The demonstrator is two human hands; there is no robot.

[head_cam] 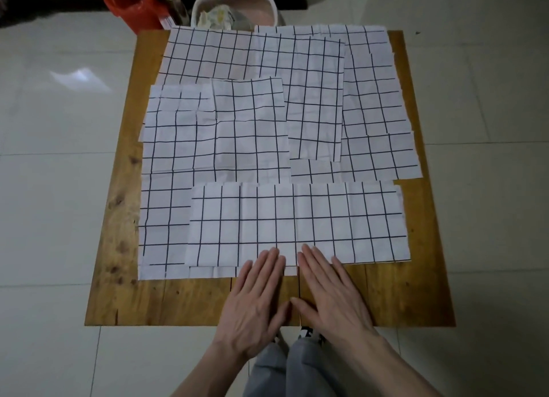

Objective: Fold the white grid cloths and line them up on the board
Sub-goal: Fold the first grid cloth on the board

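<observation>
Head view. White cloths (279,108) printed with a dark grid covered most of a wooden board (118,218), overlapping one another so that their edges were hard to separate. A wide near cloth (297,221) lay lengthwise across the near middle and right, with vertical crease lines showing in it. Its left end overlapped another cloth (165,218) at the near left, whose near edge reached closer to the viewer. A creased cloth (249,129) sat at the centre on top of its neighbours; a tall one (315,99) lay just right of it, and further pieces reached the far and right edges of the board.

The left hand (255,298) and right hand (329,295) lay flat side by side, palms down, fingers straight and together, gripping nothing. The fingertips rested on the near edge of the near cloth; the palms lay on bare wood. The thumbs nearly met.

How many cloths lay in the overlap, and how many layers each had, could not be told. The forearms were cut off by the lower frame edge.

The board rested on a pale tiled floor (59,129). Beyond its far edge stood a red bucket (133,4) and a pale basin (237,7) with unclear contents. Grey trousers (291,367) showed below the hands.
</observation>
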